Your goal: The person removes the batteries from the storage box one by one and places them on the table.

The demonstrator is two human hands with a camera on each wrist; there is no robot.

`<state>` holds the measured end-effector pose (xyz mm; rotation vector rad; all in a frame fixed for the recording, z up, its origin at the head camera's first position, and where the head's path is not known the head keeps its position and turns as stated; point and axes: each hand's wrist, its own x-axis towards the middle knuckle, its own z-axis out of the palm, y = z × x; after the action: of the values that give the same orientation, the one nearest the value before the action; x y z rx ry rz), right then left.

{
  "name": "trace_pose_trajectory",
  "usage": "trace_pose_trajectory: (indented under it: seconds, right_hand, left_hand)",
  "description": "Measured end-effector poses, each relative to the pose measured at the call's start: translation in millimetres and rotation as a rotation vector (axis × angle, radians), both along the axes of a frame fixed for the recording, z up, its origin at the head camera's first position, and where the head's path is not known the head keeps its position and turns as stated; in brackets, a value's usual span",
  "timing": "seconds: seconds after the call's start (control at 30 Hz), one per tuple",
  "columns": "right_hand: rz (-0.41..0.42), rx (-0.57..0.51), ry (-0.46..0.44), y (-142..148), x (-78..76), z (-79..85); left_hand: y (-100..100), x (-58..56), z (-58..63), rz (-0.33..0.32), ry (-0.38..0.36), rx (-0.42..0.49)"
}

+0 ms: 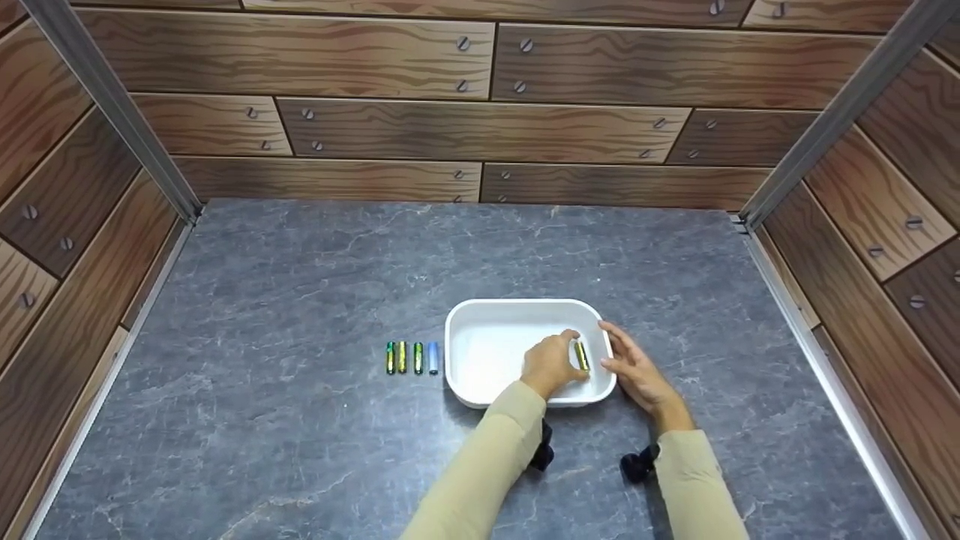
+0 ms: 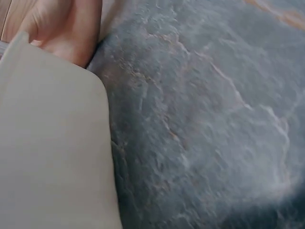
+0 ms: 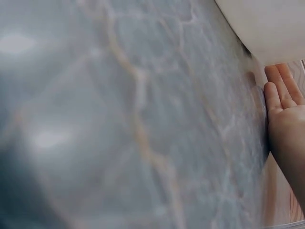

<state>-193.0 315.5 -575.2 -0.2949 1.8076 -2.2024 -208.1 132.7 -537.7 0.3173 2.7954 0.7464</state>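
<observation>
A white rectangular tray (image 1: 487,301) stands on the grey marbled tabletop. My left hand (image 1: 549,363) reaches into its right part. Finger and thumb pinch a yellow-and-dark battery (image 1: 582,356) at its two ends, close to the tray's right wall. My right hand (image 1: 637,375) rests against the outside of the right wall, its fingertips at the rim. The right wrist view shows the fingers (image 3: 272,98) of that hand fairly straight beside the white tray side. Only the palm side of my left hand (image 2: 66,28) shows in the left wrist view; its fingertips are hidden.
Left of the tray, several batteries stand in a row: a green-and-gold one (image 1: 390,358), a yellow one (image 1: 403,357), another green one (image 1: 418,358) and a blue one (image 1: 433,358). Wood-patterned panels (image 1: 375,131) enclose the tabletop (image 1: 300,465) at the back and sides.
</observation>
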Motion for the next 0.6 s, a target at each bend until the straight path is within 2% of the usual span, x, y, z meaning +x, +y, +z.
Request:
trace_pose_trajectory:
  seconds: [0.27,0.6]
  right_hand:
    - [0.005,-0.002,0.008,-1.5,-0.1,-1.4]
    - [-0.015,0.002,0.005,-1.2,0.8,0.6]
  left_hand:
    - [-1.6,-2.2,-7.1,-0.008,0.047,-0.045]
    - [0.2,-3.2,-6.7,-0.015,0.042,-0.069]
